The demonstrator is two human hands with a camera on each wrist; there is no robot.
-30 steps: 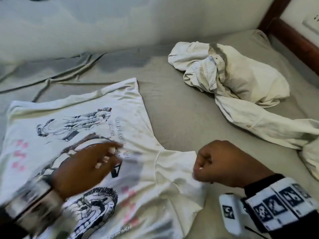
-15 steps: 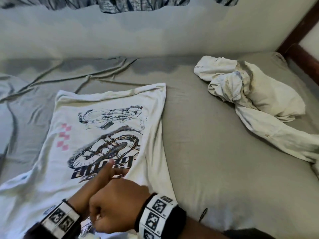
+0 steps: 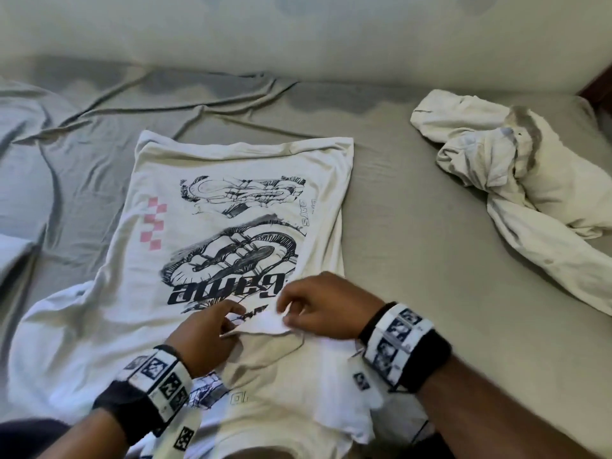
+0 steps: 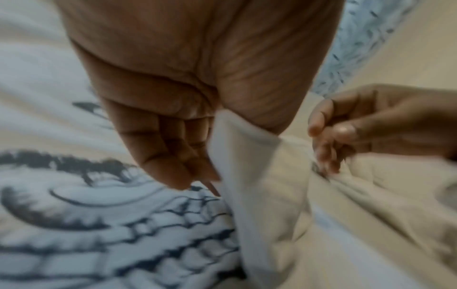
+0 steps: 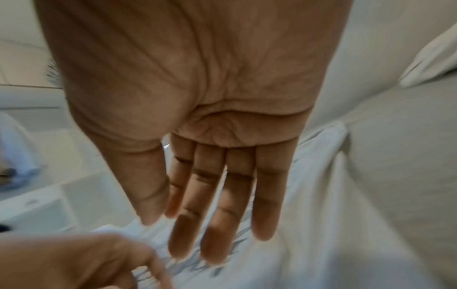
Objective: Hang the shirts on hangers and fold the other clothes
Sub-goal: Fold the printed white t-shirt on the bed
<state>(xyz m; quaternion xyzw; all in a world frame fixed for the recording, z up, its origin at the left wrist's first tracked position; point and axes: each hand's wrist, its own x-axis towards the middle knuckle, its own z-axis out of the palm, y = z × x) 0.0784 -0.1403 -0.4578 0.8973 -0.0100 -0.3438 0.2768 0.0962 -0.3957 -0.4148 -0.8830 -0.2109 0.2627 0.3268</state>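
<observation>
A white T-shirt (image 3: 225,180) with a black graphic print and pink checks lies flat on the bed, hem away from me. Its right side is folded inward. My left hand (image 3: 228,318) pinches a white folded sleeve edge (image 3: 261,324) near the shirt's chest. In the left wrist view, thumb and curled fingers of the left hand (image 4: 217,176) hold that white strip (image 4: 247,156). My right hand (image 3: 288,309) is just right of it. In the right wrist view its fingers (image 5: 210,234) are straight, tips over the shirt, holding nothing I can see.
A crumpled cream garment (image 3: 516,180) lies at the right on the grey bed sheet (image 3: 414,260). A pale wall (image 3: 298,34) runs along the far side. A dark wooden bed frame (image 3: 599,84) shows at the top right corner.
The right sleeve, held out to the side a second ago, now lies folded onto the shirt. Both hands have come together at the shirt's near middle.
</observation>
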